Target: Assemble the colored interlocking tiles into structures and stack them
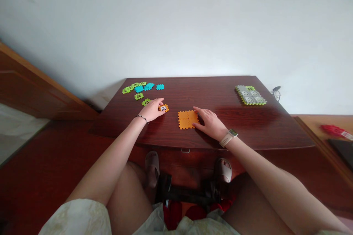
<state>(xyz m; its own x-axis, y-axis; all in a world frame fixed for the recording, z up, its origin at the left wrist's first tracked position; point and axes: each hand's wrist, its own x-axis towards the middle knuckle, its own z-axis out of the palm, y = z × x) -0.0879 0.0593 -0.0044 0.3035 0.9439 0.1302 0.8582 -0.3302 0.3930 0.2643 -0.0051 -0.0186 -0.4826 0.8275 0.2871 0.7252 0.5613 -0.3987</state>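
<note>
Between the thumb and fingers of my left hand (152, 111) is a small orange interlocking tile (164, 108) with a white window piece in it. My right hand (211, 123) rests at the right edge of a flat orange panel (187, 119), made of several joined interlocking tiles. Its thumb and fingers grip that edge. The panel lies on the table just right of the held tile, with a gap between them. A green window tile (145, 102) lies right beside my left hand, partly covered by it.
On the dark wooden table (204, 93), loose green tiles (128, 89) and blue tiles (149, 86) lie at the back left. A joined grey and green panel (250, 95) with white windows lies at the right. The wall (176, 25) stands behind.
</note>
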